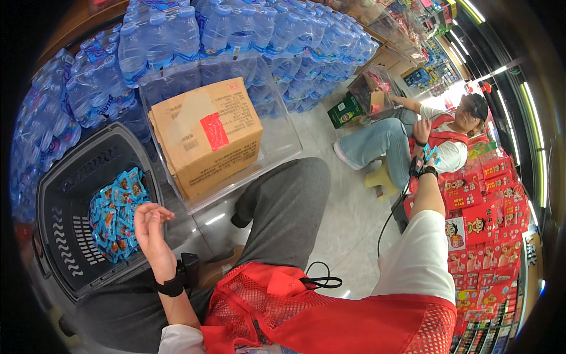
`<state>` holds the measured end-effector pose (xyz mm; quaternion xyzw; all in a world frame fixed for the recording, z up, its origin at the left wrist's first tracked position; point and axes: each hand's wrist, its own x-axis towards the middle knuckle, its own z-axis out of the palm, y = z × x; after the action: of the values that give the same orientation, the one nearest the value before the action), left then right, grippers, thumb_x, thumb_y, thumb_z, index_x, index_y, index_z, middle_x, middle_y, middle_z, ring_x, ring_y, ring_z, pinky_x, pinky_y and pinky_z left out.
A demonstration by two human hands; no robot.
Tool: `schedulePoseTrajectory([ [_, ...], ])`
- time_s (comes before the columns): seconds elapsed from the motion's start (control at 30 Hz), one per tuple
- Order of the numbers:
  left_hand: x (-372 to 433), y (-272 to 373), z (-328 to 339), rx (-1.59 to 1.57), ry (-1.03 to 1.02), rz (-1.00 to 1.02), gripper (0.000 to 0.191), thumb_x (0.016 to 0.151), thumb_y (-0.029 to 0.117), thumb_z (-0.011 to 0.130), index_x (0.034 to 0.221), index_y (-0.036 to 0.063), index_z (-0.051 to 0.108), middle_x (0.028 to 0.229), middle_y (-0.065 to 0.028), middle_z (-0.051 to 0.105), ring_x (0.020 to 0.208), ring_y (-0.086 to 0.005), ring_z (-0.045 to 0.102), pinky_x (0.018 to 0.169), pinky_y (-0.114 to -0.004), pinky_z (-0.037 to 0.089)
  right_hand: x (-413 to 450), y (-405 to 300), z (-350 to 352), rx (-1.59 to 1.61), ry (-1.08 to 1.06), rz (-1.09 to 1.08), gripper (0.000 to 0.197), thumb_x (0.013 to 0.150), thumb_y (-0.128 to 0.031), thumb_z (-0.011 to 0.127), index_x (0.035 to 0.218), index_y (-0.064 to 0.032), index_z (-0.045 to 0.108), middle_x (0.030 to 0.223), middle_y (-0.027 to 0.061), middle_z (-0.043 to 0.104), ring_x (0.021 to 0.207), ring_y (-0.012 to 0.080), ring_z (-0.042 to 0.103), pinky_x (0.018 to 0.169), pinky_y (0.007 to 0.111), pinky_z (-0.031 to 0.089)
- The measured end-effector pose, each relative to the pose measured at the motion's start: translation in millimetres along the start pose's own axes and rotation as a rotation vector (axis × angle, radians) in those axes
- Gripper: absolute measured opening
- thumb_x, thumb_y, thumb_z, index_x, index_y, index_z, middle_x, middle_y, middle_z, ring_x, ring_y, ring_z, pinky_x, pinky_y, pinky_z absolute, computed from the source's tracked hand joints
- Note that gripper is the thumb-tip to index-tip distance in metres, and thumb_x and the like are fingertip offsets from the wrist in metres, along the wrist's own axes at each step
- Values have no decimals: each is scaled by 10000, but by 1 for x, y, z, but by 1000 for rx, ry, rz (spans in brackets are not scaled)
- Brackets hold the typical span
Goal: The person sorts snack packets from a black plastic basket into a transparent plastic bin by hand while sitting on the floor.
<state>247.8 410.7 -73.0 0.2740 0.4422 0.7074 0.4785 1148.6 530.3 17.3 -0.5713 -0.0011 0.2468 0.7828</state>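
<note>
My left hand [152, 225] is over the near rim of a dark plastic basket [99, 281], its fingers slightly curled and nothing seen in them. Beside its fingertips, a heap of small blue snack packets [117, 217] lies in the basket. On the far right my right hand [429, 163] is raised, small in the picture, gripping a few blue snack packets [432, 153]. Both wrists wear black straps with a small device. A cardboard carton [208, 137] with red tape stands in a clear plastic bin [283, 137] in front of me.
Shrink-wrapped bottle packs [239, 31] are stacked behind the bin. A co-worker [442, 132] in a red vest sits on a yellow stool [381, 179], one hand in another clear bin [376, 90]. Red gift boxes [479, 212] are piled at right. A black cable [389, 217] hangs from my right wrist.
</note>
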Motion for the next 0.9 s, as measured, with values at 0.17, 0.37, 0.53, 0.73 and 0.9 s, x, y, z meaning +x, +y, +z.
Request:
schedulePoseTrajectory([
  [0.17, -2, 5, -1, 91, 28, 10, 73, 832, 80, 427, 838, 18, 465, 729, -49, 503, 689, -131, 482, 679, -260, 387, -52, 32, 22, -81, -77, 51, 510, 792, -496, 458, 1053, -61, 503, 973, 107, 570, 799, 264, 577, 644, 383, 496],
  [0.37, 1, 0, 2, 128, 1, 18, 71, 830, 68, 427, 821, 15, 473, 724, -49, 509, 681, -126, 491, 671, -251, 390, -80, -2, -8, 34, -896, 264, 586, 778, -484, 495, 1158, -42, 430, 1085, 136, 490, 964, 290, 469, 833, 417, 383],
  [0.53, -1, 6, -15, 179, 23, 42, 69, 839, 73, 440, 831, 22, 486, 732, -49, 526, 700, -117, 502, 675, -240, 395, -97, 10, 28, -218, -1228, 467, 617, 798, -420, 418, 1232, 11, 334, 1188, 164, 426, 1095, 288, 405, 934, 428, 298],
  [0.73, 0, 12, -5, 208, 16, 20, 63, 826, 74, 465, 849, 36, 509, 728, -32, 543, 724, -114, 523, 692, -236, 406, -74, 41, 49, 337, -273, -71, 427, 814, -166, 395, 1184, 47, 372, 1164, 173, 446, 1096, 266, 415, 957, 425, 332],
  [0.9, 5, -8, -18, 22, -39, -32, 75, 837, 74, 447, 874, 24, 490, 770, -48, 544, 731, -116, 528, 703, -246, 421, -46, 86, 114, 110, -575, 158, 429, 826, -143, 408, 1217, 25, 352, 1196, 149, 435, 1101, 240, 413, 952, 383, 340],
])
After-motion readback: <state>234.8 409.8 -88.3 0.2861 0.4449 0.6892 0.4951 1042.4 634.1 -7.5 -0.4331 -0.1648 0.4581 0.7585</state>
